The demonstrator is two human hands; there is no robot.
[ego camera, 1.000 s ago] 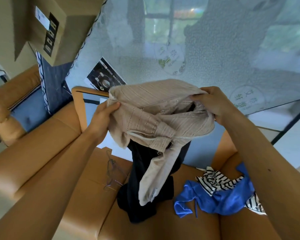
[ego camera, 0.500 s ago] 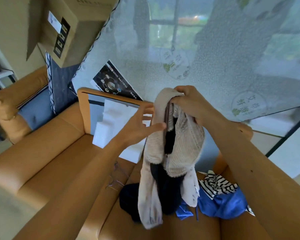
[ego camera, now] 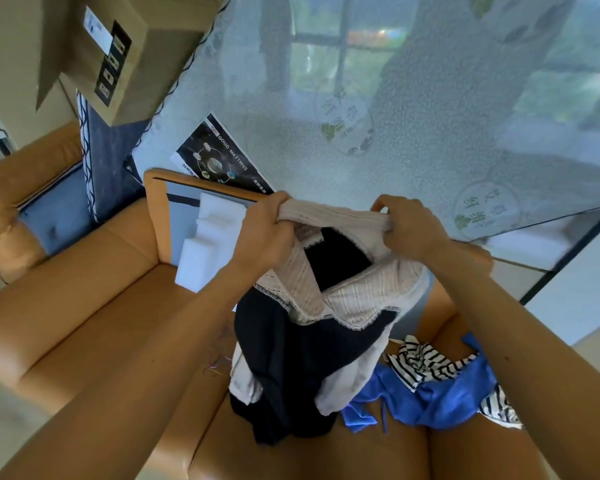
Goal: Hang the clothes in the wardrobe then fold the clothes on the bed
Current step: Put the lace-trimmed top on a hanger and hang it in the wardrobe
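Garment: a cream knit garment [ego camera: 357,299] with a black inner layer is held up over the orange seat [ego camera: 84,306]. Its lower part hangs down and appears to reach the cushion.
Left hand: the left hand [ego camera: 264,233] is clenched on the left end of the garment's top edge, with the fingers [ego camera: 272,204] curled over the fabric.
Right hand: the right hand [ego camera: 413,232] is clenched on the right end of the same edge, with fabric gathered inside the grip.
Change: half a second ago the garment was bunched in the right hand alone, while the left hand was released and reaching. The free end has now been taken up and the top edge drawn out between both hands, so the black inside can be seen through the opening.
Meaning for the task: the garment is judged to be getting opened out and oriented, a step needed before hanging or folding. Neither has been done for it yet, and no hanger or wardrobe is in view.
Other clothes: a blue garment [ego camera: 451,396] and a striped garment [ego camera: 418,362] lie crumpled together on the seat, just beside the hanging hem, and are not yet folded.
Background: a plastic-wrapped mattress [ego camera: 413,140] leans behind the seat.
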